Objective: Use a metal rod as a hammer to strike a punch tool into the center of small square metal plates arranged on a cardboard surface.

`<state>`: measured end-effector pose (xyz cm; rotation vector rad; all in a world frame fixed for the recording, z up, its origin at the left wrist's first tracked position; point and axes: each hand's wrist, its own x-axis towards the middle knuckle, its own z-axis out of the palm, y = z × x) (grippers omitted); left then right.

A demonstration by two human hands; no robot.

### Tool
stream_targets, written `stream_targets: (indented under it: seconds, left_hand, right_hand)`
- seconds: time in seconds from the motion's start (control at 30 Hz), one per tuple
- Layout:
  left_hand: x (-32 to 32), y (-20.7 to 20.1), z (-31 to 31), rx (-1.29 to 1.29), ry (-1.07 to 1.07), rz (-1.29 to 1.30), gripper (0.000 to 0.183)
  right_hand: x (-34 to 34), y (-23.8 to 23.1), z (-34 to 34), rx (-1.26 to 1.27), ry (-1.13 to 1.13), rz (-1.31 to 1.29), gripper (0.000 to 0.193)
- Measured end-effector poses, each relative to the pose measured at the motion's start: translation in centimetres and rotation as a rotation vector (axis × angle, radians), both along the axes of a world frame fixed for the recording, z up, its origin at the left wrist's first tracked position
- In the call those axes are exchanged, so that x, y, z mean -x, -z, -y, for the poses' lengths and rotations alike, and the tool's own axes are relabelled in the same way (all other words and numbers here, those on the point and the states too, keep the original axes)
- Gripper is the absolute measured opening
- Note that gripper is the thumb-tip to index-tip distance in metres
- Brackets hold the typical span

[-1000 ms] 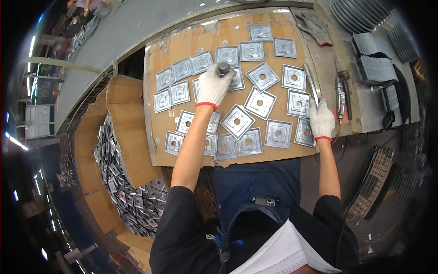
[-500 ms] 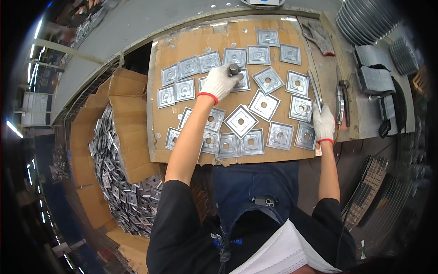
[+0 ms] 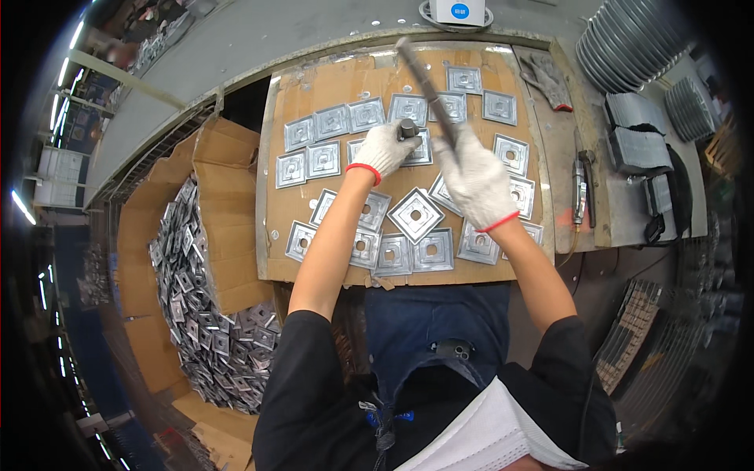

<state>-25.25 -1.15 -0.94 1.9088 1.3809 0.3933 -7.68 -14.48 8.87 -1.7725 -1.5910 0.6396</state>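
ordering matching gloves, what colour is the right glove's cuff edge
Red; the cuff edge shows best in the head view.

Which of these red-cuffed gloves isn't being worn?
The grey glove lying on the bench, right of the cardboard; the left hand and right hand wear the white ones.

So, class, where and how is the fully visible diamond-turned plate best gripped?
The plate is probably best taken by its near corner, from the near side: that corner seems to overlap two other plates, so may sit slightly raised.

2 gloved hands (image 3: 477, 179) — rod (image 3: 428, 90), cylinder (image 3: 407, 129), square plates (image 3: 331, 122)
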Motion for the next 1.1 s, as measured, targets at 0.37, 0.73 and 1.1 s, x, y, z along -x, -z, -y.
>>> stream_targets:
  seconds: [0.37,0.73,1.1]
  left_hand:
    - [0.0,0.7,0.3,-0.136,-0.016,0.000,0.043]
    - [-1.3,-4.7,3.0,-0.055,0.091,0.119,0.033]
    - [3.3,-5.2,2.9,0.037,-0.107,0.267,0.032]
  right_hand:
    - [-2.4,3.4,3.5,0.008,0.037,0.094,0.045]
    - [-5.0,6.6,5.1,0.356,0.027,0.037,0.050]
    - [-7.0,7.5,5.2,0.353,0.062,0.053,0.053]
